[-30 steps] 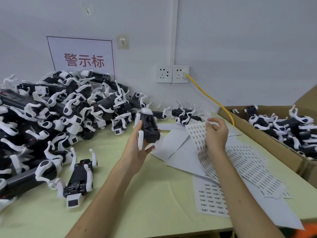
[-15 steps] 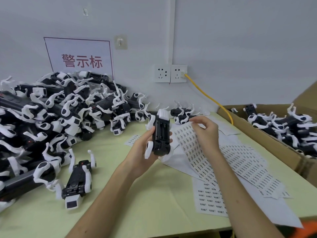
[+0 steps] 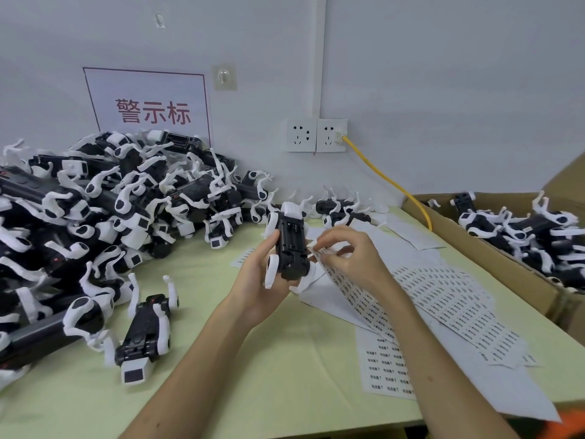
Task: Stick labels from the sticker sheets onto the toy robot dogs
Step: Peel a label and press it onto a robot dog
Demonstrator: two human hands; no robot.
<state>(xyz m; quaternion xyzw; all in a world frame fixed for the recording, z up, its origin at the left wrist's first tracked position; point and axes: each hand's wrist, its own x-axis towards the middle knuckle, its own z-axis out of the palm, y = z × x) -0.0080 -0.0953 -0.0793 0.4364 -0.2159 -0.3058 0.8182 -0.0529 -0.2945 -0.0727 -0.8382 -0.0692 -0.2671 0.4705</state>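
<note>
My left hand (image 3: 262,280) grips a black-and-white toy robot dog (image 3: 291,245) belly-up above the middle of the table. My right hand (image 3: 348,255) pinches the top edge of a sticker sheet (image 3: 357,296) right beside the dog's underside. More label sheets (image 3: 449,299) fan out to the right, and one sheet (image 3: 386,365) lies flat near the front. Another dog (image 3: 144,334) lies on its back at the front left.
A big heap of toy dogs (image 3: 104,210) fills the left of the pale green table (image 3: 285,369). A cardboard box (image 3: 493,255) with several dogs stands at the right. A yellow cable (image 3: 389,182) runs from the wall socket (image 3: 330,136).
My left hand has brought the dog rightward and turned it belly-up. My right hand has come down and in with the sheet's edge, next to the dog.
</note>
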